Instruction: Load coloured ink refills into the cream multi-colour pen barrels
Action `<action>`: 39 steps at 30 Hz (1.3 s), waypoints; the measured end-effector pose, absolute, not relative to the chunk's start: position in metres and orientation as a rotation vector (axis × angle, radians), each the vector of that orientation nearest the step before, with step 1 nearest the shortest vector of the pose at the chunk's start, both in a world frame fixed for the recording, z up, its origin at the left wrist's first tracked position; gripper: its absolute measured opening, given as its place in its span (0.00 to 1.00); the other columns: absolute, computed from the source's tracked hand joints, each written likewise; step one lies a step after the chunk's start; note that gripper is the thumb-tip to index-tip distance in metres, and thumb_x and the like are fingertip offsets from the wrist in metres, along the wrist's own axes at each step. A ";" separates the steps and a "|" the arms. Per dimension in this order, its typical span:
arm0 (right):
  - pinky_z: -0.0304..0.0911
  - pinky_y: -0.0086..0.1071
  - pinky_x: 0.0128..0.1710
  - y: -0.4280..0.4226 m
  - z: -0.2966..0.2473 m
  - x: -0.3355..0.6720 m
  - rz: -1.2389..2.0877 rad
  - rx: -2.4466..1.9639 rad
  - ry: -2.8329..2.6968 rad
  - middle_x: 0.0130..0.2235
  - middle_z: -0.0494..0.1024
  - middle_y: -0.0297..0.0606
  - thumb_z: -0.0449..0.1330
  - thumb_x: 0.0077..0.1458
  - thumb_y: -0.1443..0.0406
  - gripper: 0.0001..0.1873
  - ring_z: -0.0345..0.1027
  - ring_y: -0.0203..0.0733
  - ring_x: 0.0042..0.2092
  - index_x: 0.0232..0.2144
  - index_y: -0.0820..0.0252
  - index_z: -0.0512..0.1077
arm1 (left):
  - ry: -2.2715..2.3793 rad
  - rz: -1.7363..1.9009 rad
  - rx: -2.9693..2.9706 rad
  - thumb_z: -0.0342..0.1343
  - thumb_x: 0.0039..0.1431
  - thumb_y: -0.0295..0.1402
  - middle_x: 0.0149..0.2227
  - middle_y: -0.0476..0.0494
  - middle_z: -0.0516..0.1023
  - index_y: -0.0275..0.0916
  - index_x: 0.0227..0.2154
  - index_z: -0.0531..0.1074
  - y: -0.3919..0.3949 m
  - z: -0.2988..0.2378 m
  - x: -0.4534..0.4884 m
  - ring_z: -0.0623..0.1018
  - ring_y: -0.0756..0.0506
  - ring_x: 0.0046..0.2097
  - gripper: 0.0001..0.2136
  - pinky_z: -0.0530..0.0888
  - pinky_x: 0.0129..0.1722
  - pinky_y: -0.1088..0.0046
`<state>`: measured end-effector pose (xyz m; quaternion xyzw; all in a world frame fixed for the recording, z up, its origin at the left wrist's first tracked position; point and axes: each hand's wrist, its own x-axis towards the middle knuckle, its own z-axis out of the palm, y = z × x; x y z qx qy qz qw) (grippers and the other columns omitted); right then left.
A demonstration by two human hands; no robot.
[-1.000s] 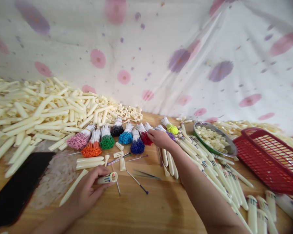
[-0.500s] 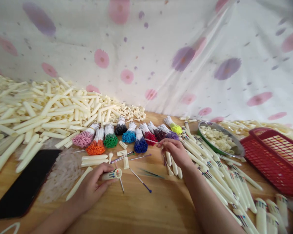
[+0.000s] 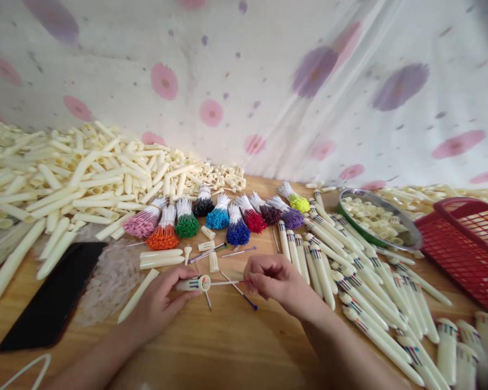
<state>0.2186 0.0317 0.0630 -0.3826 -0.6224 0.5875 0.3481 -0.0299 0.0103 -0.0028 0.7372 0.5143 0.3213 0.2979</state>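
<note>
Between the fingers of my left hand [image 3: 158, 298] is a cream pen barrel top [image 3: 191, 284] with coloured sliders in its slots, its round open end facing right. My right hand [image 3: 274, 281] pinches a thin white pen refill [image 3: 225, 283] with a red end. The refill's free tip is at the barrel's open end; whether it is inside I cannot tell. Behind the hands stand rubber-banded refill bundles in several colours, among them a red bundle [image 3: 251, 213] and a dark blue bundle [image 3: 238, 227]. Loose refills, such as a blue-ended one [image 3: 244, 295], lie between the hands.
A heap of cream pen tubes [image 3: 85, 179] fills the left, near a black phone-like slab [image 3: 51, 298] and small clear plastic pieces [image 3: 109, 287]. At right lie assembled multicolour pens [image 3: 370, 292], a metal bowl [image 3: 412, 238] of small cream parts and a red basket [image 3: 463, 252].
My right hand has come from the red bundle towards my left hand, bringing the red-ended refill to the barrel's open end. My left hand keeps its hold. The view has shifted slightly.
</note>
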 end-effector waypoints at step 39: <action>0.50 0.25 0.22 0.029 0.061 0.200 1.574 -1.042 -1.692 0.19 0.63 0.30 0.52 0.46 0.68 0.10 0.53 0.30 0.22 0.15 0.62 0.64 | 1.319 0.891 2.115 0.55 0.54 0.34 0.35 0.45 0.80 0.41 0.35 0.72 0.011 0.001 -0.028 0.79 0.44 0.37 0.07 0.75 0.38 0.71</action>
